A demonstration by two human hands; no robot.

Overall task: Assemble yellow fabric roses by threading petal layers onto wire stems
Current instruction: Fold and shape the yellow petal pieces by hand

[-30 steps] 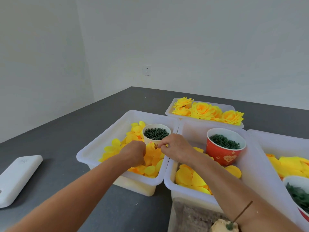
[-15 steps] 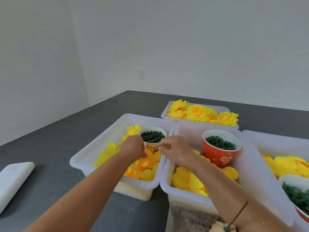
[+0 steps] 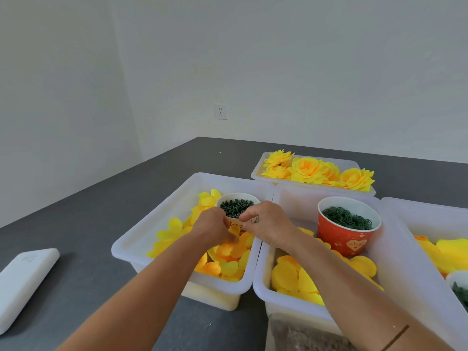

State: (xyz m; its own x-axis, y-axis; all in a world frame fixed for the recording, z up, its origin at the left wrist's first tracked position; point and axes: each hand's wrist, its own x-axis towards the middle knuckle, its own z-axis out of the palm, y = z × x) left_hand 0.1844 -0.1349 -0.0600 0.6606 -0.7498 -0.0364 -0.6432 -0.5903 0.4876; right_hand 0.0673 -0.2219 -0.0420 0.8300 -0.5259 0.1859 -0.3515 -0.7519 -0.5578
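Two hands meet over the left tub (image 3: pixel 131 245): your left hand (image 3: pixel 211 228) pinches a yellow petal layer (image 3: pixel 235 230) above the loose petals (image 3: pixel 229 264); your right hand (image 3: pixel 268 225) has its fingers curled beside the white cup (image 3: pixel 238 197) of green pieces, grasp unclear. Finished roses (image 3: pixel 310 171) fill the tray at the worktop's far edge.
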